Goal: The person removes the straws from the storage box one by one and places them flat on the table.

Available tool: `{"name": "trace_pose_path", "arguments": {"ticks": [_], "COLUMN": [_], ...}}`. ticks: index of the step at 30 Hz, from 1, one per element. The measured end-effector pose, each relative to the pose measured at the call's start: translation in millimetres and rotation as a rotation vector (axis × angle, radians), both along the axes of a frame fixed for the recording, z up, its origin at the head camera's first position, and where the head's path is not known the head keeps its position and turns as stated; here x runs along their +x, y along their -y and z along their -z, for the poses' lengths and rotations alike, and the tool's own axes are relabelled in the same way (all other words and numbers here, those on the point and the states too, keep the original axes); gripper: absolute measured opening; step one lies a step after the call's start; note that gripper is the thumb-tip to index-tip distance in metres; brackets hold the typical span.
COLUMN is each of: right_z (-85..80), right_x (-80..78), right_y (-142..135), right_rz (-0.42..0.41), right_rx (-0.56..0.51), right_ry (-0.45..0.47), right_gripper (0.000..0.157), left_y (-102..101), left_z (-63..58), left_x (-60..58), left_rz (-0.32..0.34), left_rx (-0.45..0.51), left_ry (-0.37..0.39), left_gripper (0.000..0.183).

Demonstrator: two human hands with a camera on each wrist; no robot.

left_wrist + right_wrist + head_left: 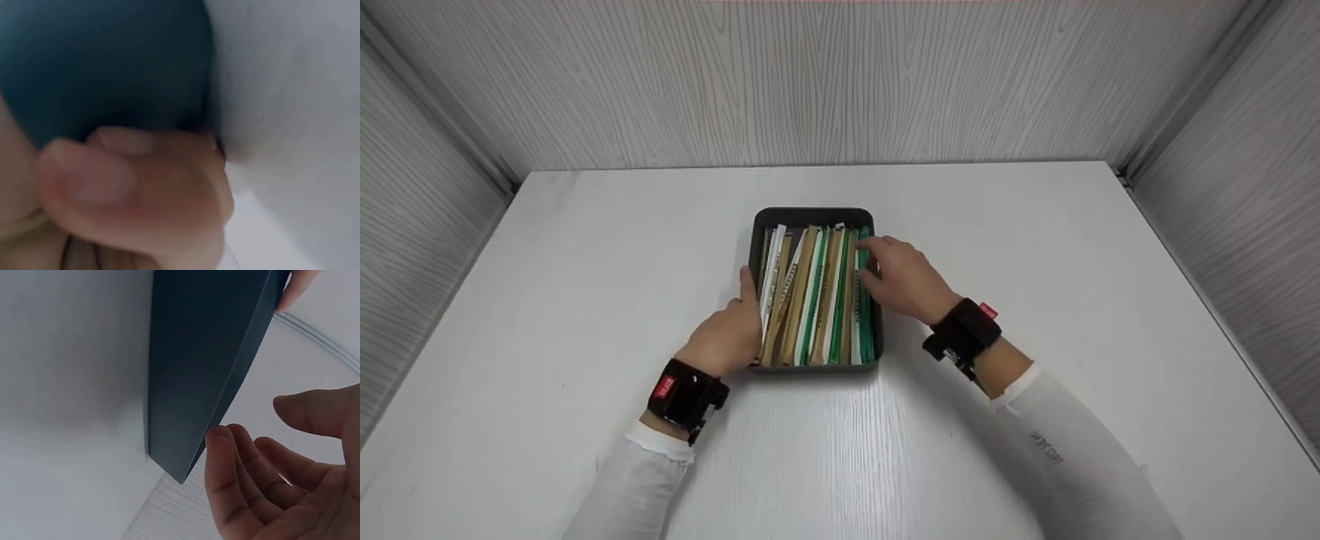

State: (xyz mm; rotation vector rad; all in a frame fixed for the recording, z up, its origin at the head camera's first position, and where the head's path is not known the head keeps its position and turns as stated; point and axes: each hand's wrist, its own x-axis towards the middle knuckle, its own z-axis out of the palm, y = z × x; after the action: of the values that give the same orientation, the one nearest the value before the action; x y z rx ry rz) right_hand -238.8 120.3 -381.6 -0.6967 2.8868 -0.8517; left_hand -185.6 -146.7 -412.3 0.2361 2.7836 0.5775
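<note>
Head view: packets (813, 300) already line box (814, 369); my right hand (909, 279) relaxed at its right rim; left hand (726, 337) alongside, grip unclear.

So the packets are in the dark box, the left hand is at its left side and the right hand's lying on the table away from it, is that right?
Not quite: the head view shows the right hand at the right edge of the box, not lying on the table. The rest is right.

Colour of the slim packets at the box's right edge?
Green slim packets; head view best.
</note>
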Motion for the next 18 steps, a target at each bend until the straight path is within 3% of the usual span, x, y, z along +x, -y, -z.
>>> {"name": "trace_pose_path", "arguments": {"ticks": [6, 12, 18], "right_z": [2.6, 6.8, 9.8], "right_x": [-13.8, -22.2, -23.8], "right_y": [25.2, 43.1, 51.1], "right_rz": [0.014, 0.056, 0.043], "right_rx": [0.171, 0.294, 0.34], "right_ry": [-0.007, -0.055, -0.032], "right_gripper": [0.018, 0.042, 0.043], "left_y": [-2.0, -1.7, -1.8], "left_z": [0.6, 1.2, 2.0], "left_x": [-0.1, -0.1, 1.3], "left_rz": [-0.008, -0.02, -0.015], "left_rx": [-0.02, -0.045, -0.049], "left_ry": [-0.007, -0.029, -0.038], "left_gripper": [0.087, 0.086, 0.086]}}
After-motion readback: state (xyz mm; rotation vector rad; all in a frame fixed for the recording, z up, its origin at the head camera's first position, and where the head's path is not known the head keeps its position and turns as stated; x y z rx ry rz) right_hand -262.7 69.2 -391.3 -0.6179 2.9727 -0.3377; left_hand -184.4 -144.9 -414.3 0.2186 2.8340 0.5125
